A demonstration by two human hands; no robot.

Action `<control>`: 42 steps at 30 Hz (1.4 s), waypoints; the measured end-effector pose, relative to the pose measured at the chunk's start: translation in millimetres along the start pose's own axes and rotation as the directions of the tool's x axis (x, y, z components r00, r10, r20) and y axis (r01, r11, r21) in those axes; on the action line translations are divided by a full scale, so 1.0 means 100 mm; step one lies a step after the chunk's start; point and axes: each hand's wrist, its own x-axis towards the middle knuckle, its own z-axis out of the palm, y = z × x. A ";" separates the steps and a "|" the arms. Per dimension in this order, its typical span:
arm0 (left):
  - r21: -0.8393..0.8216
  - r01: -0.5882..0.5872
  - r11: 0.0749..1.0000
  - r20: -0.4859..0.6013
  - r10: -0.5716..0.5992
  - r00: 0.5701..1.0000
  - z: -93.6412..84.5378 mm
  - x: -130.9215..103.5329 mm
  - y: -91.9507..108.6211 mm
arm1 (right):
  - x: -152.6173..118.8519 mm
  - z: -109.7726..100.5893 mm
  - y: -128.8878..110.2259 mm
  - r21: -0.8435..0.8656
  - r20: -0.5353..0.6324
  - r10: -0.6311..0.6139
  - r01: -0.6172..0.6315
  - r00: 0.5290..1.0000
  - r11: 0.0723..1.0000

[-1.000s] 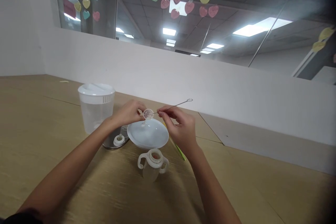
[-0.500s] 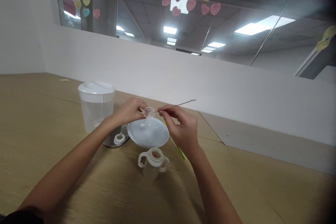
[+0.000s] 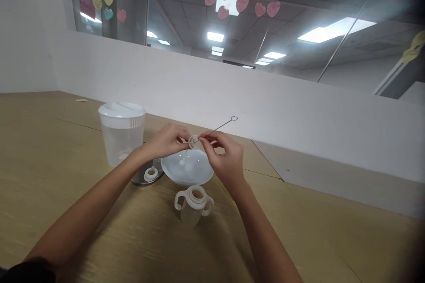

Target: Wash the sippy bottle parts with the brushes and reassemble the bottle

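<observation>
Above a pale bowl (image 3: 187, 174), my left hand (image 3: 171, 139) pinches a small clear piece (image 3: 193, 142) with a round rim that looks like a bottle nipple. My right hand (image 3: 223, 150) grips a thin metal wire tool (image 3: 222, 125) between thumb and fingers. Its looped end points up and right, while the other end meets the clear piece; whether that end has bristles is not visible. In front of the bowl a two-handled baby bottle (image 3: 192, 210) stands upright without a lid.
Behind my left forearm stands a tall clear container (image 3: 114, 139) with a white lid. A white collar ring (image 3: 151, 174) lies on a dark round tray (image 3: 139, 179) left of the bowl. A white wall (image 3: 186, 79) with a window rises behind the table.
The clear piece has shifted slightly right and its rim has turned. My right hand has moved a little left, and the wire now tilts more steeply upward.
</observation>
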 end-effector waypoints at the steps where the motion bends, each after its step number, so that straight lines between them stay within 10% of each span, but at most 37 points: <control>1: -0.015 0.000 1.000 0.011 0.001 1.000 0.02 0.00 -0.02 | 0.00 0.02 0.04 0.008 0.002 0.042 -0.042 0.999 0.999; 12: -0.040 0.023 0.999 0.226 -0.013 0.974 0.14 0.05 -0.17 | 0.11 -0.17 0.02 0.425 -0.028 0.376 -0.329 0.926 0.843; 19: -0.127 0.050 0.991 0.179 -0.027 0.984 0.14 0.03 -0.17 | 0.07 -0.19 0.04 0.240 -0.193 0.261 -0.213 0.946 0.947; 29: -0.281 0.054 0.958 0.223 0.010 0.975 0.13 0.03 -0.07 | -0.05 0.13 0.27 0.010 -0.004 0.205 -0.205 0.979 0.979; 42: -0.545 0.297 0.784 0.382 -0.083 0.920 0.21 0.04 -0.15 | 0.03 0.08 0.31 0.453 0.205 0.624 -0.638 0.754 0.622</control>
